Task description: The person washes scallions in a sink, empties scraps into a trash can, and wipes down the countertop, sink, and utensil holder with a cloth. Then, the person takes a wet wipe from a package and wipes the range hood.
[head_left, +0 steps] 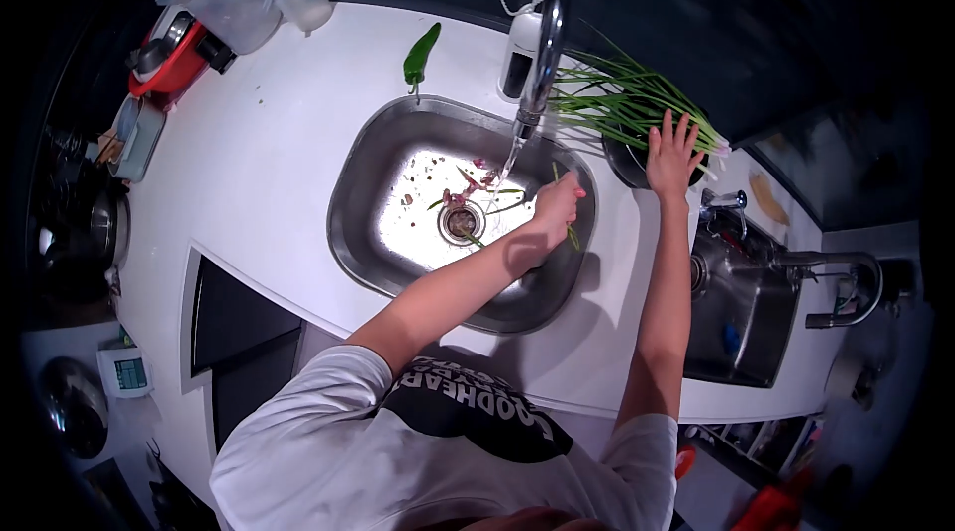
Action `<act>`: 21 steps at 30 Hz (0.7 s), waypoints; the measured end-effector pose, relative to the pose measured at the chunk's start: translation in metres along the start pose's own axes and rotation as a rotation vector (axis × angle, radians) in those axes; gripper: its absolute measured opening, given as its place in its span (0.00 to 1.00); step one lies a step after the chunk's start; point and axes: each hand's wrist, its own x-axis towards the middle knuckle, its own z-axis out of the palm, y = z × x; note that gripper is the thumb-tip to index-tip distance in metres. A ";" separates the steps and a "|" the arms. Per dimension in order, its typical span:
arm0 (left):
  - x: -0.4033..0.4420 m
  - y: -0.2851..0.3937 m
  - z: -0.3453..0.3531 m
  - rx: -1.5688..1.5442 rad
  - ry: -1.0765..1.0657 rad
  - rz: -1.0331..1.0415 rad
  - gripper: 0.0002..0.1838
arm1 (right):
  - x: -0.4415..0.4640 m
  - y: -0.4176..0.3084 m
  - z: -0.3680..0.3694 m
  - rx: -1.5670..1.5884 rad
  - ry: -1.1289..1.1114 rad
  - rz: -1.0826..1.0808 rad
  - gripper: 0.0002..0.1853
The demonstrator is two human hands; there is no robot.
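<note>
Over the right side of the steel sink (343, 233), my left hand (557, 211) is closed around a slim green stalk (573, 237), whose ends stick out above and below the fist. Its exact kind is hard to make out. My right hand (673, 161) lies with fingers spread at the white-root end of a bunch of green onions (627, 98). The bunch rests across a dark round bowl or pan (622, 163). Water runs from the tall faucet (545, 64) into the sink. Reddish peelings (463, 195) and green scraps lie around the drain (461, 223).
A green chili pepper (422, 54) lies on the white counter behind the sink. Plastic measuring jugs (239, 9) and a red bowl (164, 64) stand at the back left. A second sink (741, 332) with its own faucet (865, 272) is on the right.
</note>
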 end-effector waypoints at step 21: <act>0.057 0.065 -0.255 1.409 0.780 0.152 0.17 | -0.134 -0.145 0.214 0.666 -0.318 -0.364 0.22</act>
